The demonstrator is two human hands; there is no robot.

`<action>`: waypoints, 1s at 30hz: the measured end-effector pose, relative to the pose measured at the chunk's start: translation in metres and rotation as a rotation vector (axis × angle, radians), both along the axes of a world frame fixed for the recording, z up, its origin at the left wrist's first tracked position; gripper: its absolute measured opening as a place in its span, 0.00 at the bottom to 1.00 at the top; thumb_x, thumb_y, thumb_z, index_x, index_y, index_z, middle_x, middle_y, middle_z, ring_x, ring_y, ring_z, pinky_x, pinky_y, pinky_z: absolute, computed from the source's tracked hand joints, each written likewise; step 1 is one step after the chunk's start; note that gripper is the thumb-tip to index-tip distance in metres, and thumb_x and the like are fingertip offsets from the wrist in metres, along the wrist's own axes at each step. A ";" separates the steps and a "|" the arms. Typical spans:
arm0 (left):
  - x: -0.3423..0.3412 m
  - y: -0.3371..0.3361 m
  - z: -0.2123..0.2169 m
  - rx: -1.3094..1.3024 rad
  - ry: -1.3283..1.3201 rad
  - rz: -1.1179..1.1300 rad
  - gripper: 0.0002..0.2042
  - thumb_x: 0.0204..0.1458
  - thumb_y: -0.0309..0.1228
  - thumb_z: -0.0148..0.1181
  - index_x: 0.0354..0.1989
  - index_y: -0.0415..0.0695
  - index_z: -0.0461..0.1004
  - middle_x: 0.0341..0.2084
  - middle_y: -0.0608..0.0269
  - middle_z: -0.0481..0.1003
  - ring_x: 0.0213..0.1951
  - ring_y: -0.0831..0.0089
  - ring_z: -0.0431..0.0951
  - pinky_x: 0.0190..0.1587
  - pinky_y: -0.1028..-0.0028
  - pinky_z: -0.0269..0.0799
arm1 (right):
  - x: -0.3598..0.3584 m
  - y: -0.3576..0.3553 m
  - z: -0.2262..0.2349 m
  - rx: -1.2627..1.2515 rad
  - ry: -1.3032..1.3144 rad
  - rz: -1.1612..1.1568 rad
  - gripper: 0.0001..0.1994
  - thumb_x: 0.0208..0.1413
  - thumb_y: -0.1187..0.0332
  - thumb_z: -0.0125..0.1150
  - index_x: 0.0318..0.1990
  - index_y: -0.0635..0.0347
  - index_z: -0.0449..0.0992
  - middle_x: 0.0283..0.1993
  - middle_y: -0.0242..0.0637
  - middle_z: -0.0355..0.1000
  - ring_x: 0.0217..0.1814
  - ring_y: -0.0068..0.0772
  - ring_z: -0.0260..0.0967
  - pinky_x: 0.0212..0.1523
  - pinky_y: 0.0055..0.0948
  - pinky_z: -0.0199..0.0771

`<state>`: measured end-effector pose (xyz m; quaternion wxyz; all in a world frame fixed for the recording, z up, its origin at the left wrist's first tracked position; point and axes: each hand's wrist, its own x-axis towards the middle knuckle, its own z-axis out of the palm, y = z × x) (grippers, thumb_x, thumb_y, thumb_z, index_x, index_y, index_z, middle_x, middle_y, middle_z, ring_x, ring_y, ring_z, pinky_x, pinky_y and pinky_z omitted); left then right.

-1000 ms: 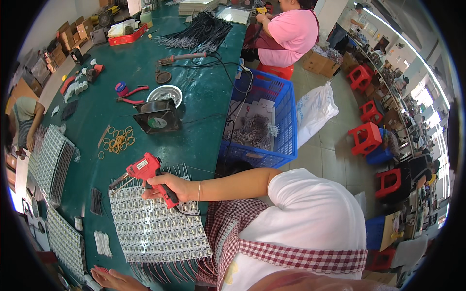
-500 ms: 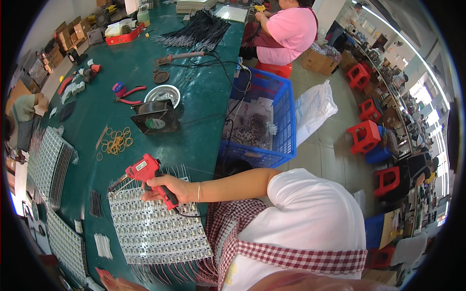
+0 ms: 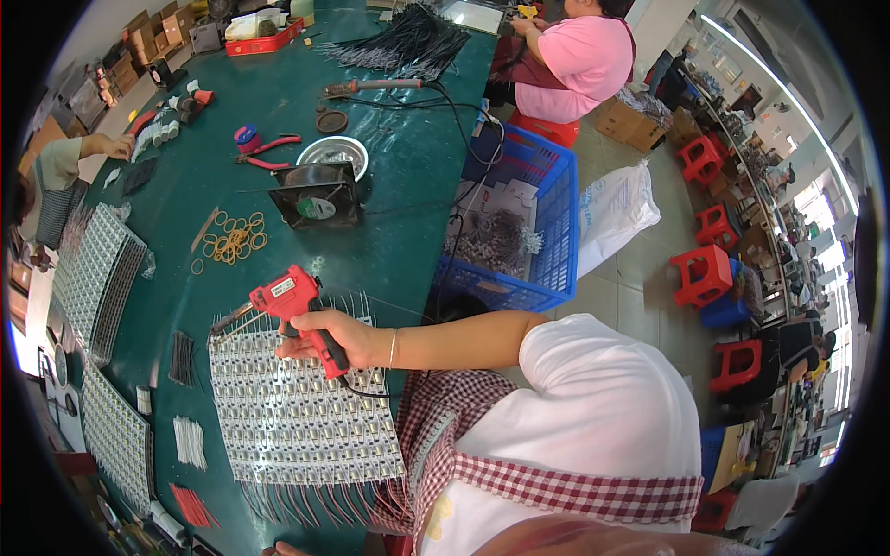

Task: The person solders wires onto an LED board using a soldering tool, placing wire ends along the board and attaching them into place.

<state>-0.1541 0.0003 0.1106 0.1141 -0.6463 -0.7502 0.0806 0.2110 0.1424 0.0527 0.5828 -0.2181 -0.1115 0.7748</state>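
My right hand (image 3: 332, 339) is closed round the grip of a red soldering gun (image 3: 286, 295). Its metal tip (image 3: 222, 322) reaches the top left corner of a panel of small circuit boards (image 3: 301, 408). Thin wires stick out along the panel's upper and lower edges. At the bottom rim only a few fingertips of my left hand (image 3: 286, 549) show; the rest is cut off, and whether it holds anything is hidden. Left of the panel lie bundles of black wires (image 3: 182, 359), white wires (image 3: 190, 442) and red wires (image 3: 193, 506).
Stacked panels (image 3: 99, 278) and another panel (image 3: 119, 435) stand at the left. Beyond lie rubber bands (image 3: 234, 239), a black fan (image 3: 317, 196), a metal bowl (image 3: 356, 148) and red pliers (image 3: 273, 148). A blue crate (image 3: 564, 232) stands right of the table; co-workers sit nearby.
My left hand has moved right and down from beside the red wires, nearly out of view. The soldering gun stays near the panel's corner. A co-worker's arm at far left now reaches forward.
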 end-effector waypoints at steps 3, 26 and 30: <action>-0.031 0.009 -0.030 0.039 -0.006 -0.013 0.23 0.58 0.44 0.39 0.35 0.36 0.76 0.38 0.47 0.73 0.43 0.50 0.69 0.43 0.49 0.63 | 0.002 -0.002 0.005 -0.025 -0.022 0.002 0.14 0.56 0.62 0.58 0.44 0.61 0.69 0.42 0.49 0.75 0.51 0.38 0.73 0.61 0.32 0.65; -0.005 -0.016 -0.029 0.128 -0.246 0.110 0.20 0.58 0.35 0.45 0.50 0.29 0.69 0.52 0.52 0.66 0.55 0.57 0.64 0.58 0.60 0.55 | 0.000 -0.004 0.003 0.110 -0.085 -0.016 0.14 0.59 0.64 0.53 0.47 0.65 0.69 0.38 0.50 0.76 0.53 0.47 0.71 0.68 0.49 0.54; -0.006 -0.017 -0.030 0.206 -0.212 0.072 0.20 0.58 0.35 0.45 0.51 0.30 0.69 0.50 0.52 0.66 0.54 0.58 0.64 0.57 0.61 0.56 | 0.001 -0.002 0.004 0.119 -0.096 -0.004 0.15 0.60 0.64 0.52 0.47 0.65 0.69 0.38 0.48 0.76 0.53 0.46 0.70 0.68 0.50 0.54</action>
